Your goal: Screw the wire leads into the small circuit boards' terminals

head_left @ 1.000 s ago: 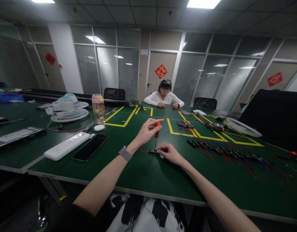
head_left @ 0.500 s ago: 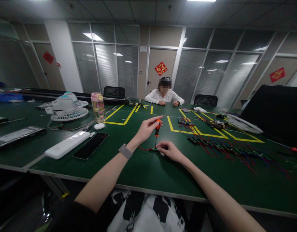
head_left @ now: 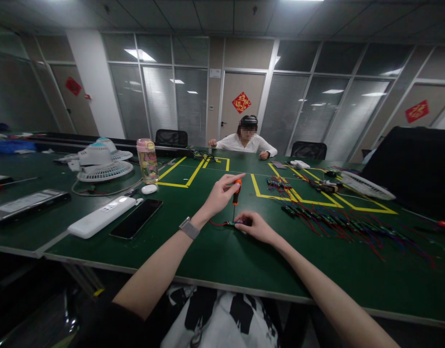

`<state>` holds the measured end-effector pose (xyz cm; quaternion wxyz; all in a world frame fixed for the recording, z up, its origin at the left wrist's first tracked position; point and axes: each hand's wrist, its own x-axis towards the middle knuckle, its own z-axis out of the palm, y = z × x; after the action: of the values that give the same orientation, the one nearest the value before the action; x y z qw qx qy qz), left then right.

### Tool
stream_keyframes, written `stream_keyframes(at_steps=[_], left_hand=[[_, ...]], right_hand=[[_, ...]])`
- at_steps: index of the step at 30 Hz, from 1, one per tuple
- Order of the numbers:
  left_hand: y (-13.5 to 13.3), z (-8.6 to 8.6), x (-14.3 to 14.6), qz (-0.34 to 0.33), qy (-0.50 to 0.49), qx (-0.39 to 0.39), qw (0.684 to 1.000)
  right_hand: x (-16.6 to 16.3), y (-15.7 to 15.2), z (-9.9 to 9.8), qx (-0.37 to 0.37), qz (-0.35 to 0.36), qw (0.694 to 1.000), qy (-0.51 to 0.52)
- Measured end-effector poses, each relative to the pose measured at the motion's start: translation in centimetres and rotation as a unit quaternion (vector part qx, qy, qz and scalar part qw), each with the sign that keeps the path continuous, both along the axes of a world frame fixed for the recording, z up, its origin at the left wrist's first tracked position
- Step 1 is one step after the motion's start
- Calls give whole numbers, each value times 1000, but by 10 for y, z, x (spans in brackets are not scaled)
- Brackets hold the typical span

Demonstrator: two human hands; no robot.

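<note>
Screwdriver near-upright, tip apparently down

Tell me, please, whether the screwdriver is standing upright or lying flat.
The screwdriver is upright: its orange-and-black handle is uppermost, in the left hand, and its thin shaft points down at the small circuit board.

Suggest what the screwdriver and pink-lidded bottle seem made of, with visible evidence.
Screwdriver: orange and black handle, probably plastic, judging by its solid colours; the straight, slender shaft suggests metal, finish unclear. Bottle: smooth, see-through wall with a coloured pattern, so clear plastic or possibly glass; opaque pink lid, likely plastic.
</note>
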<state>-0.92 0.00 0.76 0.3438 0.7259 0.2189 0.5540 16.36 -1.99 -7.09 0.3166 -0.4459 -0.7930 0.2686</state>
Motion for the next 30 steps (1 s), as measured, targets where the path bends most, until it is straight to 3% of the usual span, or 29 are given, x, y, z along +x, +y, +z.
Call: stream_keyframes(at_steps=[3,8,14,19,23,26,28,30], left_hand=[[-1,1,0,-51,-2,-32,998],[-3,2,-1,66,21,41,997],[-1,2,0,-27,-6,-28,999],[-1,0,0,53,0,11,999],[0,2,-1,15,7,-7,1000],[2,2,-1,-2,-8,-39,999],[3,1,-1,10,-19,-51,998],[4,0,-1,22,-23,-57,998]], right_hand=[[0,-1,-1,6,-17,1000,-5],[0,1,-5,27,-25,999,-16],[1,-1,-1,32,-29,999,-32],[1,-4,1,42,-33,997,-55],[1,-4,3,46,-20,997,-66],[6,-13,27,91,-39,994,-40],[15,-28,56,186,-94,978,25],[29,-48,88,300,-147,940,72]])
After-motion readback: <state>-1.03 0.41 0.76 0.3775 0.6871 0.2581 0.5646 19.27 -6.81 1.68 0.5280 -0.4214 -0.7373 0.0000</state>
